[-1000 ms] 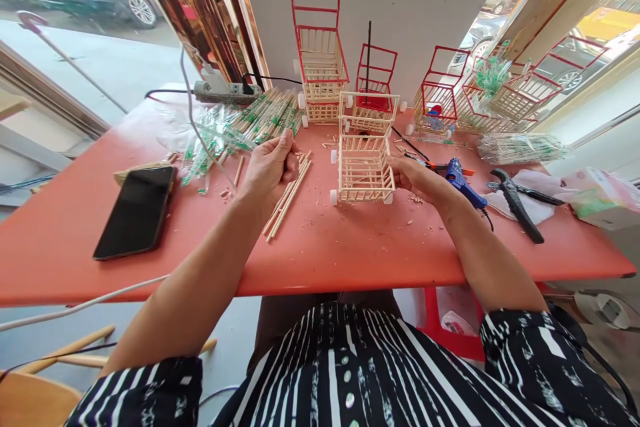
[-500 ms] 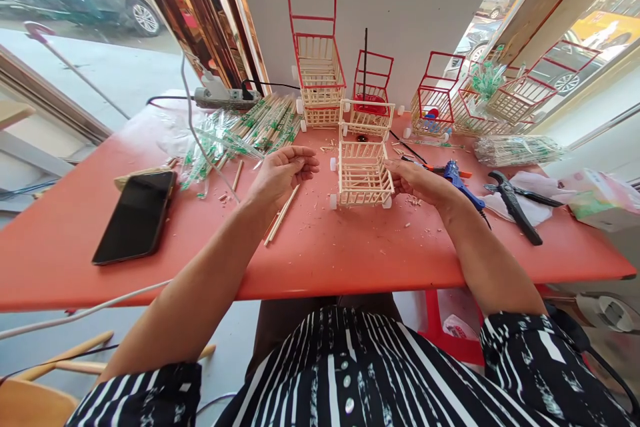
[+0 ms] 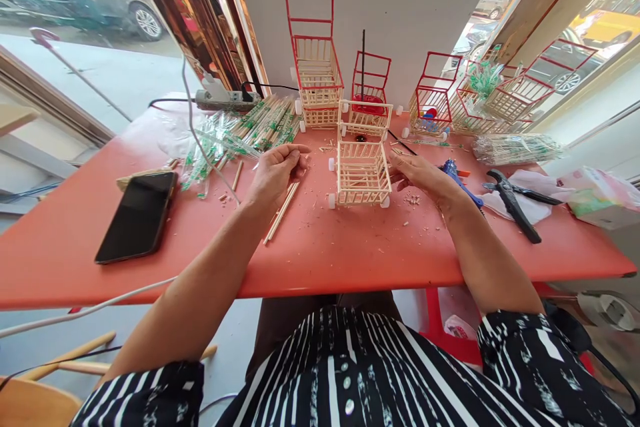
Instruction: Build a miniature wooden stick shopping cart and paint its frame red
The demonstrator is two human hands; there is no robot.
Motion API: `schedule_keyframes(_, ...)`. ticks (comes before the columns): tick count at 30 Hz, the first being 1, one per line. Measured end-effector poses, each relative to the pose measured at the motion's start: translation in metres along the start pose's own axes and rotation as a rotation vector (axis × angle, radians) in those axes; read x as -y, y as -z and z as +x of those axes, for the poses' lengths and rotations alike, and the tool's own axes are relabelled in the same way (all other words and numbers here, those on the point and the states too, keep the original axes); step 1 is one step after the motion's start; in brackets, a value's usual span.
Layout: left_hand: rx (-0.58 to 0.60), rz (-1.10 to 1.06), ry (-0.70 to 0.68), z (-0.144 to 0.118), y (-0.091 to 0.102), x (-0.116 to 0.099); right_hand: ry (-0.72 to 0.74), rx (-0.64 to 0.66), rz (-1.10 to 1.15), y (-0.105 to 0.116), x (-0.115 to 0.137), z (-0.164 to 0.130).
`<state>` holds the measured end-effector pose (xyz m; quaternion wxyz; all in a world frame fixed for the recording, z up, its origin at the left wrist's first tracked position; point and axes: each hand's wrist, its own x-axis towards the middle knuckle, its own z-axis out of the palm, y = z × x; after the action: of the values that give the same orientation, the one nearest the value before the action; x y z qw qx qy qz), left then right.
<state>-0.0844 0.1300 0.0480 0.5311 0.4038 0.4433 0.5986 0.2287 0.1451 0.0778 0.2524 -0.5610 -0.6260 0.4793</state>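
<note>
A miniature shopping cart [image 3: 364, 173] made of pale wooden sticks stands on the red table, with white wheels and an upright handle frame. To its left, my left hand [image 3: 280, 172] hovers with loosely curled fingers, apart from the cart, and nothing shows in it. My right hand [image 3: 419, 175] is at the cart's right side, fingers stretched toward it; whether the fingertips touch it is hard to tell. A few loose sticks [image 3: 281, 215] lie beneath my left hand. Past my right wrist rests a blue glue gun [image 3: 457, 181], partly hidden.
Red-trimmed carts [image 3: 319, 73] line the back wall. Green-printed wrapped sticks [image 3: 267, 121] lie at back left, near a power strip [image 3: 226, 100]. A phone [image 3: 137, 217] is at left, black-handled pliers [image 3: 515, 205] at right. Stick scraps dot the red table [image 3: 330, 267].
My left hand has drawn back slightly to the left, its fingers more curled. My right hand has shifted a little up and away from the cart's side. The cart stays in place.
</note>
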Motion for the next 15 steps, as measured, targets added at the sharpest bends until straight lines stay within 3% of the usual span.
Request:
schedule_keyframes(5, 0.0, 0.189, -0.096, 0.006, 0.005, 0.006, 0.139, -0.194, -0.042, 0.0, -0.005, 0.009)
schedule_keyframes(10, -0.028, 0.676, -0.357, 0.009, 0.011, 0.012, 0.384, -0.512, -0.201, 0.002, -0.008, 0.008)
schedule_keyframes(12, -0.045, 0.821, -0.445, 0.006, 0.011, 0.009, 0.429, -0.561, -0.237, 0.004, -0.008, 0.005)
schedule_keyframes(15, -0.064, 0.882, -0.457, 0.003, 0.013, 0.003, 0.493, -0.59, -0.223, 0.004, -0.008, 0.005)
